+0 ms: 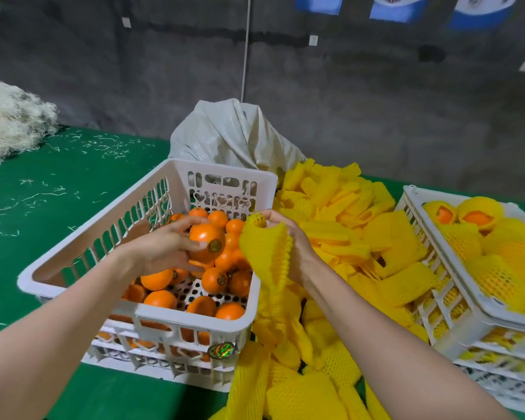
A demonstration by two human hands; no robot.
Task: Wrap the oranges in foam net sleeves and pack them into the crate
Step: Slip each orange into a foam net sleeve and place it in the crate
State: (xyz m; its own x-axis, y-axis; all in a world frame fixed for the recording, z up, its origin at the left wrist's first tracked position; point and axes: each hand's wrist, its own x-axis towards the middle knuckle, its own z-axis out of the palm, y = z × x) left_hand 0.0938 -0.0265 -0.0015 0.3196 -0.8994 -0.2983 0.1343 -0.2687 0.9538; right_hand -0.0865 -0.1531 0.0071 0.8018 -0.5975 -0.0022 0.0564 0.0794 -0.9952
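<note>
Wrapping step under way: the left hand [164, 247] grips an orange [206, 242] over the supply crate [212, 168]. The right hand [288, 237] clutches a foam net sleeve [267, 253] just beside it, at 3 o'clock. Next, probably, the hands must meet and seat fruit in sleeve, then reach the packing crate [412, 195] farther toward 3 o'clock.

The left hand [167, 247] and right hand [299, 253] are bare, as are both forearms, uncovered to the frame's edge.

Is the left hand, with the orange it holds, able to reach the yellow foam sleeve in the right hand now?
Probably yes. The left hand holds the orange just beside the foam sleeve that the right hand grips, and nothing stands between them.
</note>
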